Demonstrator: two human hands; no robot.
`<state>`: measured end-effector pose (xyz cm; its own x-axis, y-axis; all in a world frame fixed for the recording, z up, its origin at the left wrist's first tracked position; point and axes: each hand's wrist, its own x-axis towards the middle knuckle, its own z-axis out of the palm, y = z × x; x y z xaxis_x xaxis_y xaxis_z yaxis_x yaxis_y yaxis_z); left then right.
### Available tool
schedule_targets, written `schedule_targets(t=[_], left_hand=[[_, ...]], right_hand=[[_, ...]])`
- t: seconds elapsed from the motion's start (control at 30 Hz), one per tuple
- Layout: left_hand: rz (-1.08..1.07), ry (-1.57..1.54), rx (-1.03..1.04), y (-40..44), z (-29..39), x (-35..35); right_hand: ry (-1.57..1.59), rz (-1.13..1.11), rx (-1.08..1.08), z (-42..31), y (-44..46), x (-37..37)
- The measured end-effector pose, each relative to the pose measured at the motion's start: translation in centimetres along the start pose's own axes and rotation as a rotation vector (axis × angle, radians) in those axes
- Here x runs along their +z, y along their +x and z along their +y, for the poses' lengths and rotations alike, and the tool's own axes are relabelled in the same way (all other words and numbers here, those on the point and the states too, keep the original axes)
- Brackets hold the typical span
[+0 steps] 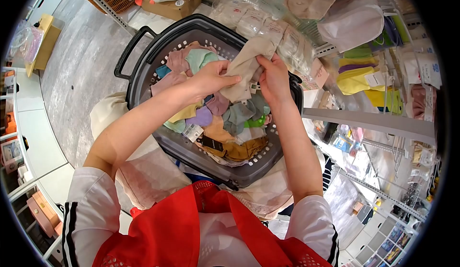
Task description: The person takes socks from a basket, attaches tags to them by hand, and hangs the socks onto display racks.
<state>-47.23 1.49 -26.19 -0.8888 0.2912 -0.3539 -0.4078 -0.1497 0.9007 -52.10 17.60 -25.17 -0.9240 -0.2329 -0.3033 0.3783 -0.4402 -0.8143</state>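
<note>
A beige cloth item (243,70) is stretched between my two hands above a dark grey basket (143,87). My left hand (213,79) pinches its left edge, thumb pointing right. My right hand (274,78) grips its upper right part, with a small white tag (254,88) hanging beside the fingers. Under the hands, the basket holds a heap of folded or crumpled cloth pieces, among them a purple one (200,117), a grey one (237,117) and a mustard brown one (242,149). A white label (193,132) and a black label (211,143) lie on the heap.
Clear plastic packets (275,29) lie behind the basket. Yellow and green cloth items (359,78) hang at the right, above a metal shelf edge (369,123). A cardboard box (177,8) with plush toys stands at the back. White cabinets (40,133) line the left.
</note>
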Motion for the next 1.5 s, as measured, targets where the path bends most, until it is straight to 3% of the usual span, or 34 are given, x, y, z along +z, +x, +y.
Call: schedule_targets(t=[0.1,0.3,0.4,0.5,0.7,0.9,1.1,1.2,1.27,1.33,1.4,1.5], left_hand=[[-0.070,-0.240,-0.114,-0.3,0.2,0.7],[-0.085,0.239,-0.109,0.0,-0.1,-0.2],[0.113,0.624,0.239,0.0,-0.9,-0.2],[0.309,0.333,0.445,0.4,-1.3,0.6],[0.066,0.259,0.100,0.0,-0.1,-0.4],[0.057,0.081,0.129,0.1,-0.2,0.5],[0.043,0.256,0.054,0.6,-0.9,-0.4],[0.094,0.376,0.167,0.4,-0.9,-0.6],[0.389,0.402,0.514,1.4,-1.7,-0.1],[0.429,0.347,0.616,1.6,-1.1,0.3],[0.218,0.223,0.467,1.2,-0.3,-0.2],[0.116,0.179,0.182,1.0,-0.5,-1.1]], right_hand=[[0.040,-0.033,0.027,-0.1,0.0,-0.1],[0.064,-0.101,0.086,-0.9,-0.5,0.4],[0.014,-0.072,0.070,-1.4,-0.3,0.3],[-0.003,-0.064,0.048,-1.7,-0.3,0.3],[-0.012,-0.073,0.009,-1.6,0.1,-0.3],[-0.041,-0.024,-0.010,-1.5,-0.1,0.0],[-0.059,-0.039,-0.017,-1.2,-0.1,0.4],[-0.065,-0.028,-0.034,-0.9,0.0,0.3],[-0.079,-0.018,-0.046,-0.9,0.1,0.3],[-0.113,-0.016,-0.060,-0.9,0.0,0.3],[-0.176,-0.038,-0.053,-0.3,0.0,0.2],[-0.247,-0.080,-0.039,0.0,-0.3,0.8]])
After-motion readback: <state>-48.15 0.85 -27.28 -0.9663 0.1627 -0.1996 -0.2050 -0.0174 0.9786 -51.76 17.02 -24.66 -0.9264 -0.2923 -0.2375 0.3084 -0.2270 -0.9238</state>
